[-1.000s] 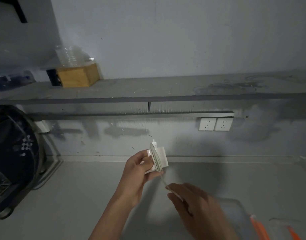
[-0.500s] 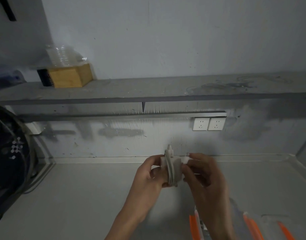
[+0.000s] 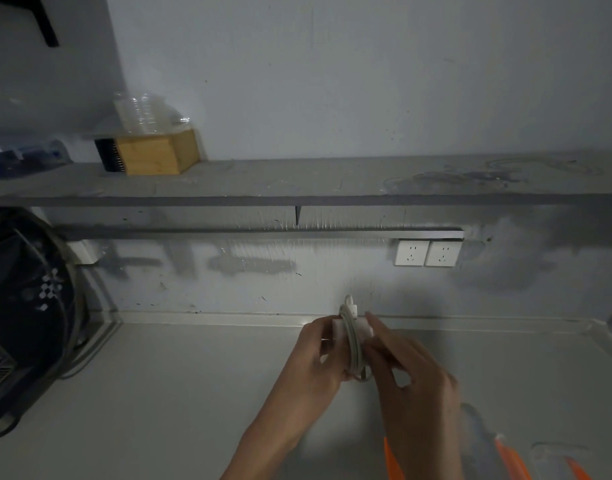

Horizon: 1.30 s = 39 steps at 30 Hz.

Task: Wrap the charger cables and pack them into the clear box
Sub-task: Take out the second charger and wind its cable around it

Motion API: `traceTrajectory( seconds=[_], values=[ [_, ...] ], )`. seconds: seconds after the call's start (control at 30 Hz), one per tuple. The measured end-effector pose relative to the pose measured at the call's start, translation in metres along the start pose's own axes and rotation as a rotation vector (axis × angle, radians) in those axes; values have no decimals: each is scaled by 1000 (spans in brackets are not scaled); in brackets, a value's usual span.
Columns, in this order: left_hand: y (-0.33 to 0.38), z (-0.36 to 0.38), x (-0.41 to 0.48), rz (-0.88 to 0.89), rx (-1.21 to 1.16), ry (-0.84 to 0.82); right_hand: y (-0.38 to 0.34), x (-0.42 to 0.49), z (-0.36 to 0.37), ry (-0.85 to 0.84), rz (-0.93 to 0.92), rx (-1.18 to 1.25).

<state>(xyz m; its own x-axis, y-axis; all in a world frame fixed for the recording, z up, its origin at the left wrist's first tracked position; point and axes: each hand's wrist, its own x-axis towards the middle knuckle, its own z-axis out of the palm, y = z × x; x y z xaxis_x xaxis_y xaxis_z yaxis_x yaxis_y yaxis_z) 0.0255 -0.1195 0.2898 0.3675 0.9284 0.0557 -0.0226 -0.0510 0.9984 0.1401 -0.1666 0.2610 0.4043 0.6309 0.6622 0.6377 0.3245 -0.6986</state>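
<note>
Hands, 2 in view, both closed round 1 white charger (image 3: pixel 342 332) held up above the desk (image 3: pixel 193 393), towards its back edge. Left hand (image 3: pixel 315 362) pinches the charger's left side, thumb and fingers curled on it. Right hand (image 3: pixel 406 382) presses fingertips vs the right side, over the cable (image 3: pixel 353 344), which is wound in several loops round the body; 1 plug end sticks up at top. Clear box (image 3: pixel 477 431) sits at desk's front right corner, mostly hidden behind right wrist, 3 orange strips (image 3: pixel 508 459) showing on it. On wall behind: 2 white sockets (image 3: pixel 425 252). Shelf (image 3: pixel 297 181) above carries 1 wooden box (image 3: pixel 159 154) w/ clear plastic on top. Dark fan-like thing (image 3: pixel 24 306) at left edge. Vs half a sec ago: right hand slid lower on the charger, grip otherwise same; a sec ago it was well below, pulling cable taut.
</note>
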Motion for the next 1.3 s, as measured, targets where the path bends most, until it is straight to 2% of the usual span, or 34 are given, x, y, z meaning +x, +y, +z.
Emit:
traceTrajectory(
  seconds=[0.13, 0.33, 0.5, 0.73, 0.93, 1.07, 1.13, 1.23, 1.3],
  values=[
    [0, -4, -5, -35, 9, -6, -1, -4, 9, -5, 4, -28],
    [0, -28, -2, -220, -52, -83, 5, -5, 22, -174, -128, -8],
    [-3, -34, 0, -258, -131, -49, 8, 0, 25, -220, -145, 28],
    [-9, -32, 0, -246, -52, -13, 3, 36, 18, -471, -353, -329],
    [-6, -27, -1, -195, -57, 86, -6, 42, 18, -534, -340, -343],
    [-1, -21, -2, -167, -72, 164, -10, 29, 28, -470, -337, -438],
    [-1, -22, -2, -160, -88, 225, -13, 24, 31, -405, -315, -409],
    [-4, -27, 1, -166, -103, 296, -15, 21, 35, -305, -142, -310],
    [-7, -29, 0, -163, -84, 319, -15, 17, 40, -320, 5, -179]
  ],
)
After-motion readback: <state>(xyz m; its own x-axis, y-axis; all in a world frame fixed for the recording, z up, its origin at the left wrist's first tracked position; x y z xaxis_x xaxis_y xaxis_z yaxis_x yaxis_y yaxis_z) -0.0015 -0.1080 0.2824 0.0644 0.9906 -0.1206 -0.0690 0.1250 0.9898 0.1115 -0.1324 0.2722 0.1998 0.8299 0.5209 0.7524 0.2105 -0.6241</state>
